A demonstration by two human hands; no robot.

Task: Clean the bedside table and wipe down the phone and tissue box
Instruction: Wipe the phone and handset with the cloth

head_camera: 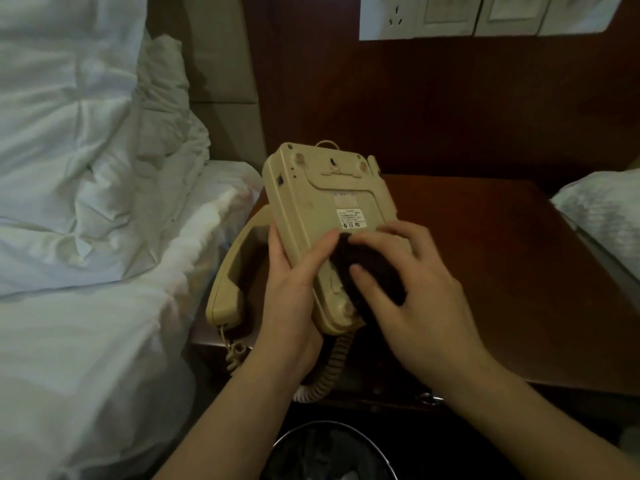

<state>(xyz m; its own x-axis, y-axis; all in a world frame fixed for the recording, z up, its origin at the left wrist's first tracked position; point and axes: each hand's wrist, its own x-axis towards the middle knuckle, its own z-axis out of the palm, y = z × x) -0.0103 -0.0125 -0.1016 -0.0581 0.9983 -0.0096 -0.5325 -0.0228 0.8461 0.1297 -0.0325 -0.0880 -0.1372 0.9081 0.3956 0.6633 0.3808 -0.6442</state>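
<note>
Dim light fills a bedroom corner, where a dark wooden counter (502,271) stands between two beds. Nearest the viewer, at the bottom edge, is the round rim of a waste bin (332,452) with a dark liner, on the floor in front of the counter.

Just above it, two bare forearms reach forward. The left hand (291,292) grips the left edge of a cream phone base (332,209), thumb lying across the surface that faces up and fingers (277,244) curled round behind the edge. The base is tilted up off the counter with its underside toward the viewer; a white label (352,219) and round feet show on it. The right hand (408,289) presses a dark cloth (367,271) against the near part of that underside, its fingers spread and slightly bent over the cloth, thumb on the cloth's near side.

Left of the base, the cream handset (230,271) lies on the counter near its left edge. A coiled cord (329,365) runs from the handset's near end, hangs over the counter's front edge and curls up to the base.

Left of the counter is a bed with a rumpled white duvet (86,237). At the right edge, a corner of white bedding (602,206) shows. Farther back, a wooden wall panel rises behind the counter, with a white socket plate (394,15) and switch plates at the top.
</note>
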